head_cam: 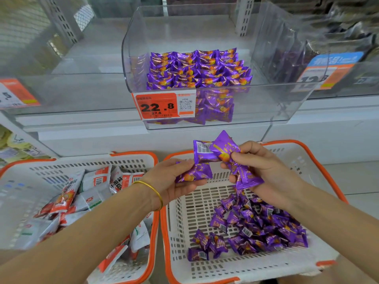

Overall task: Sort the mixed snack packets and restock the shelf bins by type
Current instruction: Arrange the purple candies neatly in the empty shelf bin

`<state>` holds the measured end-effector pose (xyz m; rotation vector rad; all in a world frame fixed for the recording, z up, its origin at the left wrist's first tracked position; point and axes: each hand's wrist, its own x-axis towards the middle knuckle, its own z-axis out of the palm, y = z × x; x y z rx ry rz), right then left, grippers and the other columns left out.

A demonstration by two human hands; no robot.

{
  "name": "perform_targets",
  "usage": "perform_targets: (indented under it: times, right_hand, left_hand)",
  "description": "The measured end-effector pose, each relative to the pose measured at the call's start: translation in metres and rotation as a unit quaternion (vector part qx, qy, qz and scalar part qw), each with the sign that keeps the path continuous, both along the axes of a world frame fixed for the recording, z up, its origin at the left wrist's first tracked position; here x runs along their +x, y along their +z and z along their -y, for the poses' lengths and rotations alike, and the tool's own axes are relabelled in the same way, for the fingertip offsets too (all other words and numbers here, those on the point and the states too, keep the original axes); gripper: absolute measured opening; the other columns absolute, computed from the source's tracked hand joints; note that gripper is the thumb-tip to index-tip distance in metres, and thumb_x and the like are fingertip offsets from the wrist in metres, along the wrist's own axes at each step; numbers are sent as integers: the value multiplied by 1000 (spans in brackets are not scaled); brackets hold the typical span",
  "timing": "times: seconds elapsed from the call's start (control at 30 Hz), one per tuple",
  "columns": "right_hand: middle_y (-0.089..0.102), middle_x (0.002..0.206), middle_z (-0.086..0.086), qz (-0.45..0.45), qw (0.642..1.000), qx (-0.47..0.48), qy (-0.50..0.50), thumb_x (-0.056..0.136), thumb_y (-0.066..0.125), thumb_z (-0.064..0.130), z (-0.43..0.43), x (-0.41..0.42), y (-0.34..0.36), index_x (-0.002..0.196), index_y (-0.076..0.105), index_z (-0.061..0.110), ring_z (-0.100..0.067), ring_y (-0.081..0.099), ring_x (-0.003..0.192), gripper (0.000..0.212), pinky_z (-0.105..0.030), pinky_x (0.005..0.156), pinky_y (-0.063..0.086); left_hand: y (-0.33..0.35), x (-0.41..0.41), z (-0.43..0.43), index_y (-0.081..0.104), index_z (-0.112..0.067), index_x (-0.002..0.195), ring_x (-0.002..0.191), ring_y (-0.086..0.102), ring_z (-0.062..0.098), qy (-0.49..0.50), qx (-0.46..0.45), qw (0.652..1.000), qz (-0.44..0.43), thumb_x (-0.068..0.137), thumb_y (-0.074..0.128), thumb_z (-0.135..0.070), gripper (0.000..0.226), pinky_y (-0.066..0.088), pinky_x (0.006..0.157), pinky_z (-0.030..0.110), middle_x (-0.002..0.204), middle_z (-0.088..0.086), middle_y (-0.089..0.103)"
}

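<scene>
Stock view: purple packets, one shelf bin, two baskets.

I list by size: shelf [328,128] carrying a clear bin [256,103], part filled with neat rows of purple packets [201,68]; right basket [291,160] below it, white with an orange rim, with a loose pile [260,226] of the same packets towards its near right; left basket [82,160] just beside it, holding white-and-red packets [67,201]; left hand [174,181], fingers curled round one packet [196,171]; right hand [264,171], gripping a small bunch [225,148]; both hands are raised over the right basket, their packets touching; red price tag [158,106] on the bin front, reading 22.8; gold bangle [153,191] on the left wrist.
</scene>
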<state>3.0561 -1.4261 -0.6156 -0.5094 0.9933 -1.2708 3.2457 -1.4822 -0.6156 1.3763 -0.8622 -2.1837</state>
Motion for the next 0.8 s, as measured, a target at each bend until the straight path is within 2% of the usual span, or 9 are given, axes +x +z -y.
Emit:
perform_targets:
  times: [0.1, 0.17, 0.23, 0.33, 0.37, 0.43, 0.57, 0.67, 0.8]
  right_hand:
    - [70, 81, -9, -50, 997, -53, 14, 50, 81, 11, -3, 1, 0, 65, 60, 16, -21, 69, 72, 26, -27, 52, 54]
    - [72, 90, 3, -204, 968, -143, 39, 63, 76, 1, -4, 1, 8, 66, 62, 21, -13, 69, 76, 24, -22, 61, 54]
    - [71, 102, 11, -397, 874, -273, 68, 73, 74, 0, -3, -3, 14, 75, 62, 24, -7, 67, 94, 27, -18, 77, 50]
    - [67, 112, 12, -580, 688, -416, 131, 80, 63, 14, -2, -9, 16, 85, 57, 25, -7, 62, 108, 13, -22, 88, 47]
    - [67, 114, 10, -608, 646, -437, 148, 80, 59, 14, -2, -11, 17, 87, 56, 23, -9, 61, 109, 11, -25, 90, 46]
    - [66, 116, 7, -626, 616, -448, 167, 81, 58, 14, -1, -12, 18, 88, 55, 21, -10, 60, 111, 10, -23, 93, 44]
    - [59, 119, 15, -645, 639, -382, 175, 82, 59, 25, 0, -17, 20, 88, 57, 29, -6, 58, 107, 8, -21, 88, 44]
    - [60, 94, 17, -659, 675, -277, 181, 77, 71, 29, 2, -28, 30, 83, 60, 36, 0, 60, 84, 14, -19, 74, 46]
    - [67, 64, 1, -409, 886, -128, 176, 74, 74, 3, 2, -21, 43, 81, 65, 19, -5, 57, 48, 20, -16, 49, 46]
  left_hand:
    - [2, 1, 1, 60, -5, 100, 57, 70, 15, -18, -19, 999, 20, 92, 55, -18, 16, 51, 41, 18, 69, 13, 71]
    - [5, 1, 2, 60, -6, 106, 59, 70, 15, -31, -12, 999, 14, 95, 51, -19, 20, 53, 43, 19, 72, 12, 72]
    - [9, 3, 5, 61, -9, 110, 65, 72, 19, -53, 20, 998, -18, 98, 44, -29, 29, 55, 47, 22, 81, 14, 73]
    - [15, 7, 10, 64, -10, 109, 70, 71, 23, -122, 26, 991, -47, 87, 45, -50, 50, 57, 54, 25, 91, 15, 71]
    - [16, 8, 10, 64, -10, 108, 69, 70, 21, -145, 3, 989, -41, 81, 51, -47, 48, 57, 56, 25, 90, 13, 71]
    - [18, 8, 8, 61, -12, 110, 66, 68, 17, -171, -47, 984, -35, 73, 59, -35, 43, 57, 57, 24, 85, 9, 70]
    - [14, 9, 9, 57, -19, 116, 60, 66, 16, -114, -89, 989, -18, 67, 66, -27, 51, 55, 51, 23, 79, 9, 68]
    - [8, 9, 13, 56, -16, 109, 54, 65, 17, -22, -111, 993, -24, 74, 66, -14, 37, 56, 50, 24, 70, 11, 67]
    - [4, 3, 8, 51, -11, 99, 52, 65, 16, 11, -148, 989, -18, 87, 56, 2, 19, 57, 51, 24, 76, 13, 63]
